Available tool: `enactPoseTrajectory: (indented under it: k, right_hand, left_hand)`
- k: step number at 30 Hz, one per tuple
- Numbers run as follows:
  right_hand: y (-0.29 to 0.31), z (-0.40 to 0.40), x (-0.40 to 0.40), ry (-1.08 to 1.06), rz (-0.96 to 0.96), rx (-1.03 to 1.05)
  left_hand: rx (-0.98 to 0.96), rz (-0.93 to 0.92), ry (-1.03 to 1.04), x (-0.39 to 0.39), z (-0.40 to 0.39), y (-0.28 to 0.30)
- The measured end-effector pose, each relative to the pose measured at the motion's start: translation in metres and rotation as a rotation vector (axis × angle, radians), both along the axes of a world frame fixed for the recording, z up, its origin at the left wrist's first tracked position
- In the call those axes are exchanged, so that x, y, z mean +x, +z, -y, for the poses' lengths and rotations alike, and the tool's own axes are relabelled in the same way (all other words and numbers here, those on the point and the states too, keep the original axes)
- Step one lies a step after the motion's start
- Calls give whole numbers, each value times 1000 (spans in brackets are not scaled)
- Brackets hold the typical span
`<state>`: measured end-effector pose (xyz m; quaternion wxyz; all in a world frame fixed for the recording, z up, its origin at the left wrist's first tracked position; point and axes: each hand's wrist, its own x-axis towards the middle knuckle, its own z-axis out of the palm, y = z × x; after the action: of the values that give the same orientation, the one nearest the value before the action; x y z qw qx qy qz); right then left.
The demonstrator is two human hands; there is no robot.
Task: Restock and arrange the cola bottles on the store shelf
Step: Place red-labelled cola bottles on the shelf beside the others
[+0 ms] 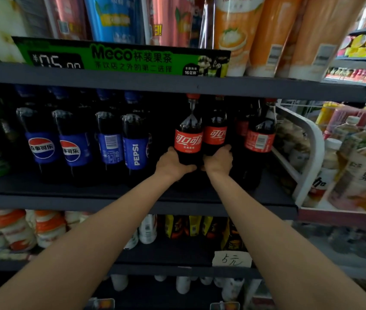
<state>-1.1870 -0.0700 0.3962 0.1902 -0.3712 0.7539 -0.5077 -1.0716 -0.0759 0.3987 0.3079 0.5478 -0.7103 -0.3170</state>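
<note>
Several red-labelled cola bottles stand on the dark middle shelf point(110, 198). My left hand point(173, 163) grips the lower body of the front cola bottle point(188, 139), whose label faces me. My right hand point(220, 161) grips the base of the second cola bottle point(215, 133) just to its right. The two bottles stand upright and touch side by side. A third cola bottle point(260, 139) stands further right with its barcode facing out, and another sits behind in shadow.
A row of blue-labelled Pepsi bottles point(133, 151) fills the shelf's left part, with a gap between them and the cola. A green price sign point(121, 57) hangs above. A white wire basket point(311, 153) of tea bottles adjoins at right. Packaged drinks line the lower shelf.
</note>
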Motion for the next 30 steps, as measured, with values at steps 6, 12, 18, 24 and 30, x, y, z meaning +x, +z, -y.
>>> enactPoseTrajectory:
  k: [6, 12, 18, 24, 30]
  right_hand:
    - [4, 19, -2, -96, 88, -4]
    - [-2, 21, -9, -107, 54, -40]
    - [-3, 6, -10, -3, 97, -15]
    - [-11, -29, -23, 202, -170, 42]
    - [-11, -45, -49, 256, -269, 147]
  left_hand:
    - [48, -31, -76, 2, 7, 2]
    - [77, -69, -140, 1, 15, 4]
    - [69, -55, -160, -11, 18, 6]
    - [0, -32, -161, -39, 11, 5]
    - [-31, 3, -126, -68, 4, 0]
